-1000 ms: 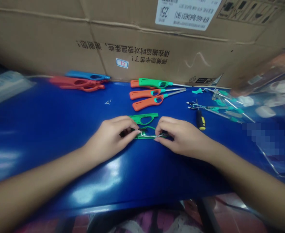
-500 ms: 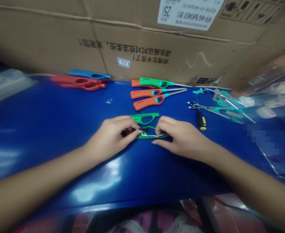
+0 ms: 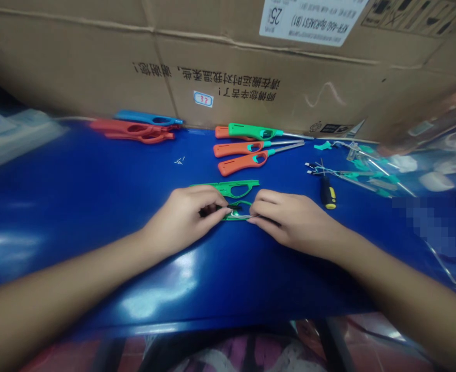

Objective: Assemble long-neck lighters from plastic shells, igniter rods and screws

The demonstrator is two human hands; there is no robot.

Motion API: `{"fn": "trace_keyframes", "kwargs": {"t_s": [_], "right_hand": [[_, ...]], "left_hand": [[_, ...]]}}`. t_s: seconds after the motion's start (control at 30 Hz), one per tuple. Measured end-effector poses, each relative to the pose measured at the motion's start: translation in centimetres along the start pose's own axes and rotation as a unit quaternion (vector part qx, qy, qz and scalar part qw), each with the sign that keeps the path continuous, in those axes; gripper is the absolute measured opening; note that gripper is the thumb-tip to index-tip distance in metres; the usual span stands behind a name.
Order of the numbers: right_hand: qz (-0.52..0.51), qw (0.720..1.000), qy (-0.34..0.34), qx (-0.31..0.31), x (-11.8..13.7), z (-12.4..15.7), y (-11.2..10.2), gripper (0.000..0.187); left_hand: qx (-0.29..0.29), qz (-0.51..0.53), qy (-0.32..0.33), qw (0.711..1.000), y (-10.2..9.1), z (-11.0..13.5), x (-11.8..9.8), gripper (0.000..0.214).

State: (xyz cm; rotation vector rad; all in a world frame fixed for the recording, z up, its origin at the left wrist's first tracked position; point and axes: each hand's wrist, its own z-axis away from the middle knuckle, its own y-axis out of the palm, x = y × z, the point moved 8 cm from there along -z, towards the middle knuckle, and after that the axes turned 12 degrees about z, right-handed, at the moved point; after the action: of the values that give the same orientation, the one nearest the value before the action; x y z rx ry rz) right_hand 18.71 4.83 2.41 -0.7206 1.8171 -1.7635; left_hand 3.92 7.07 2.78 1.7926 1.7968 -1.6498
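Fingers (image 3: 217,212) of my left hand (image 3: 183,221) and right hand (image 3: 292,221) pinch the green lighter shell (image 3: 237,215) flat on the bench (image 3: 96,206)

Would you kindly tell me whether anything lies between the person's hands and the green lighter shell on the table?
Nothing visible does. The left hand and the right hand pinch the green lighter shell at its two ends on the blue table. A second green shell lies just behind it, not between.
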Motion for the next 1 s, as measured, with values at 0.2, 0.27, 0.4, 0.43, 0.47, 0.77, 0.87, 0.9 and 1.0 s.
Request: {"fn": "trace_keyframes", "kwargs": {"t_s": [0.2, 0.27, 0.4, 0.43, 0.47, 0.77, 0.87, 0.9, 1.0], "right_hand": [[-0.017, 0.999, -0.046, -0.019, 0.0, 0.3, -0.5, 0.022], [-0.07, 0.996, -0.045, -0.027, -0.3, 0.4, -0.7, 0.018], [-0.159, 0.985, -0.053, -0.031, -0.8, 0.4, -0.8, 0.009], [-0.172, 0.983, -0.056, -0.025, -0.9, 0.3, -0.7, 0.007], [-0.181, 0.982, -0.059, -0.018, -1.0, 0.3, -0.6, 0.006], [-0.237, 0.97, -0.06, -0.01, -1.0, 0.0, -0.7, 0.017], [-0.227, 0.973, -0.045, -0.021, -1.0, -0.3, -0.5, 0.012], [-0.219, 0.975, -0.038, -0.024, -1.1, -0.4, -0.4, 0.007], [-0.195, 0.98, -0.015, -0.025, -1.2, -0.4, -0.2, 0.015]], "left_hand": [[0.001, -0.002, 0.007, 1.0, -0.1, 0.0, -0.1, 0.009], [-0.001, -0.002, 0.009, 1.0, -0.1, 0.1, -0.2, 0.009], [-0.015, 0.001, 0.008, 1.0, -0.3, 0.1, -0.1, 0.008], [-0.017, 0.001, 0.007, 1.0, -0.3, 0.1, -0.1, 0.009], [-0.019, 0.001, 0.006, 1.0, -0.3, 0.2, -0.1, 0.008], [-0.02, 0.011, 0.012, 1.0, -0.2, 0.1, -0.2, 0.008], [-0.025, 0.009, 0.018, 0.999, -0.2, 0.1, -0.4, 0.008], [-0.024, 0.007, 0.021, 0.999, -0.1, 0.1, -0.4, 0.007], [-0.023, -0.005, 0.025, 0.999, -0.1, 0.0, -0.6, 0.006]]}}
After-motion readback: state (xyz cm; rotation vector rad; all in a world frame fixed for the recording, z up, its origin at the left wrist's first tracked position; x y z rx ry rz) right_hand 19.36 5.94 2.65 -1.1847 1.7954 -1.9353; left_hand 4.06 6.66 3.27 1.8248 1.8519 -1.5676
